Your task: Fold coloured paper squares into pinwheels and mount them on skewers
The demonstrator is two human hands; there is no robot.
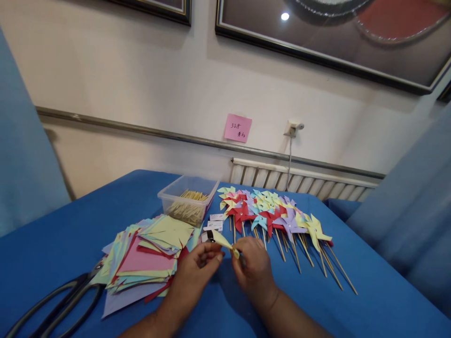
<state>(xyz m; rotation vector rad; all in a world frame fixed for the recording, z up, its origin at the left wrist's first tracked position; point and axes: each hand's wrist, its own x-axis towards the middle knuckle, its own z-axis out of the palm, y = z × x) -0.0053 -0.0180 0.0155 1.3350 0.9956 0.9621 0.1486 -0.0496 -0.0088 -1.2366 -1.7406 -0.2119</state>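
Scissors point(52, 303) lie nearest me at the table's point(369, 300) near left edge, their black handles just beside the stack of coloured paper squares point(148, 256). Both my hands meet at the middle front of the blue table: my left hand point(195, 272) and right hand point(253, 270) each have their fingers pressed together, pinching a yellow paper piece point(223, 240) between them. Bare blue cloth lies open at the right front. Finished pinwheels point(271, 213) fan out beyond my right hand. Farther back, a clear plastic box point(188, 197) holds wooden sticks point(192, 196).
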